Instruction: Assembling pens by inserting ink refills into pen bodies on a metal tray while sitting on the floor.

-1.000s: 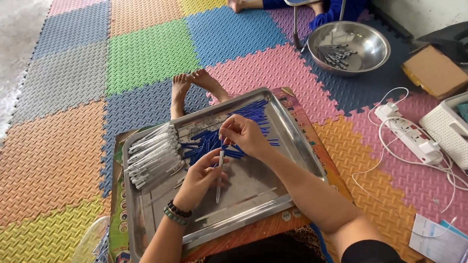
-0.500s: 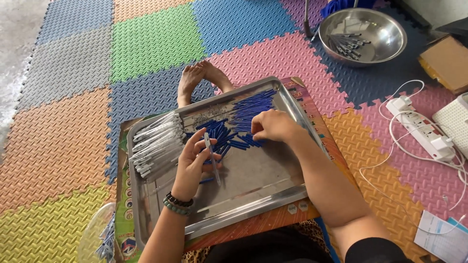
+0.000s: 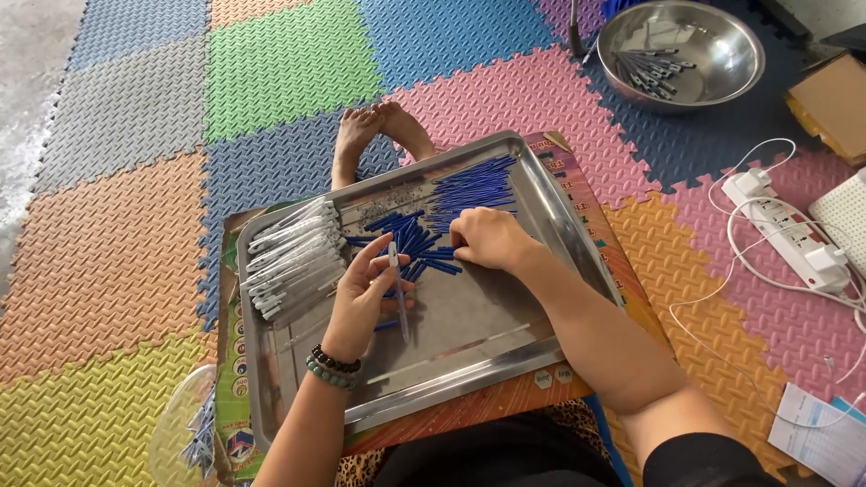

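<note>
A steel tray (image 3: 298,397) lies on a board in front of me. My left hand (image 3: 363,293) holds a clear pen barrel (image 3: 398,287) upright over the tray's middle. My right hand (image 3: 487,239) rests palm down on a heap of small blue pen parts (image 3: 410,239), fingers pinching among them. More blue refills (image 3: 476,185) lie in a fan at the tray's far side. A stack of clear pen barrels (image 3: 293,261) fills the tray's left end.
A steel bowl (image 3: 681,54) with several pens stands at the far right on the coloured foam mats. A white power strip (image 3: 789,234) with cables lies to the right, a cardboard box (image 3: 834,104) beyond it. Bare feet (image 3: 374,135) rest past the tray.
My right hand has let go of the barrel and dropped onto the blue parts. My left hand now holds the barrel alone. The camera view has shifted.
</note>
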